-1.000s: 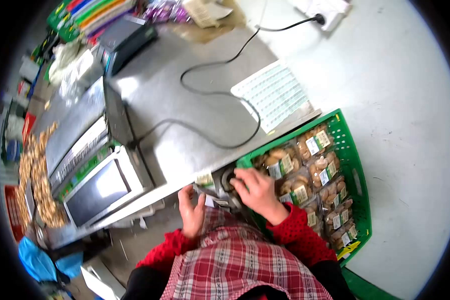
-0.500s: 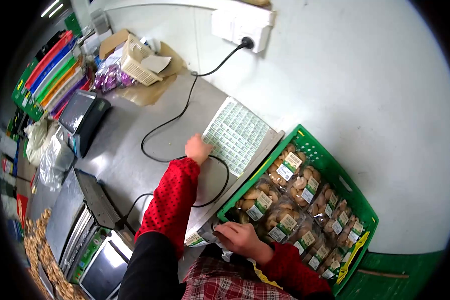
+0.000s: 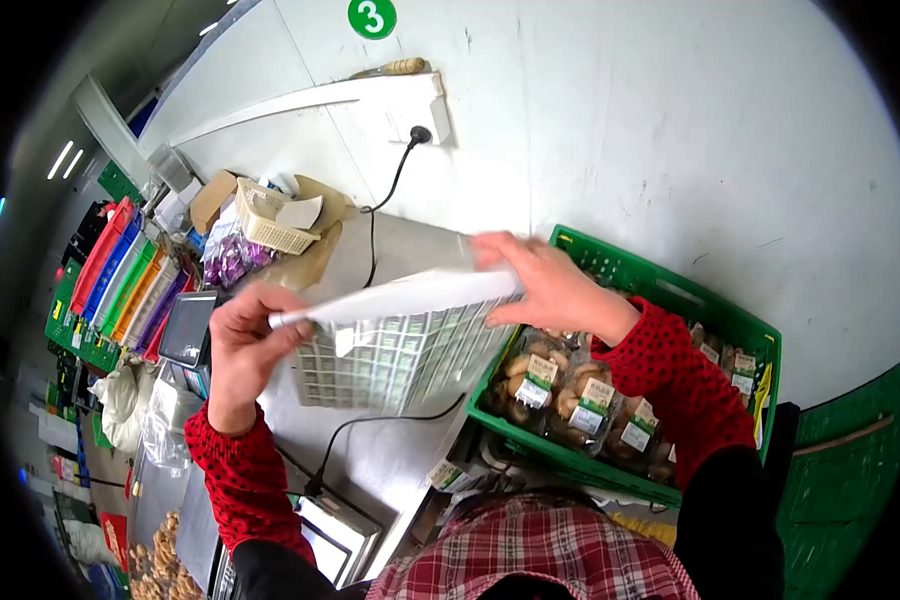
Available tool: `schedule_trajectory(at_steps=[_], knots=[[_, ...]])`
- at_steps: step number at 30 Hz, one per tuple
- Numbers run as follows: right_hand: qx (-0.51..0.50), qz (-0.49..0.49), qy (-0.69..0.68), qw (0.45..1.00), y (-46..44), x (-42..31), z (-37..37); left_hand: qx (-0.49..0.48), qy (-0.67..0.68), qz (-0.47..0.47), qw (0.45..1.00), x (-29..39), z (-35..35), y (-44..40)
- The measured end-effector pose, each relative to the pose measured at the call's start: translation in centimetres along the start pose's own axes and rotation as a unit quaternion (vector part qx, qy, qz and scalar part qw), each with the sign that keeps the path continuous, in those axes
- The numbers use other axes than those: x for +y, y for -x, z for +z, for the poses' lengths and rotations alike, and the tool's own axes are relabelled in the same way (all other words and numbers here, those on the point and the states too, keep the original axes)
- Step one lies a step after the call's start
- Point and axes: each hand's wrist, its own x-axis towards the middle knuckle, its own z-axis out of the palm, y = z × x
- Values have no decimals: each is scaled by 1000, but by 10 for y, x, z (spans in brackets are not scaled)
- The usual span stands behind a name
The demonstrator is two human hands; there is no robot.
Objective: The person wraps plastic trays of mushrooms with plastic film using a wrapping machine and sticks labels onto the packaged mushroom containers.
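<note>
A sheet of small green-and-white labels (image 3: 410,345) is held up above the metal table, bent over along its upper edge so its white back shows. My left hand (image 3: 253,345) pinches the sheet's left end between thumb and fingers. At the other end, my right hand (image 3: 545,280) grips the upper right corner, thumb below and fingers partly behind the paper, blurred. Close to my right wrist, a green crate (image 3: 670,290) holds several clear packs of mushrooms (image 3: 535,380) with labels on top.
A black cable (image 3: 372,240) runs from the wall socket (image 3: 410,105) across the metal table (image 3: 425,248). Scales (image 3: 187,330), a cream basket (image 3: 280,235) and stacked coloured trays (image 3: 130,285) stand at the left. Loose mushrooms (image 3: 160,565) lie at lower left.
The label sheet has come up off the table. Both hands have moved onto it, my right one from beside the crate's near corner. The view has shifted, showing more wall.
</note>
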Motion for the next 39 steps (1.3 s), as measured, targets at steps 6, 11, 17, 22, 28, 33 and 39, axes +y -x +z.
schedule_trajectory(at_steps=[6, 11, 17, 22, 28, 33, 39], knots=[[-37, 113, -248, 961, 45, -3, 2, 213, 99, 17, 972, -34, 21, 19], [-109, 146, -222, 958, 65, 4, -23, 189, 103, -41, 976, -63, 42, 26], [9, 145, -278, 949, 105, -8, -40, 193, 75, -75, 975, -68, 74, 23], [26, 185, -289, 939, 132, -13, -43, 226, 137, -65, 962, -59, 99, 15], [-53, 232, -234, 943, 159, -1, -65, 104, 109, -87, 985, -61, 103, 22], [92, 181, -227, 953, 172, -15, -49, 173, 130, -67, 974, -56, 119, 25], [53, 141, -248, 957, 180, -16, -46, 166, 125, -17, 978, -50, 120, 37]])
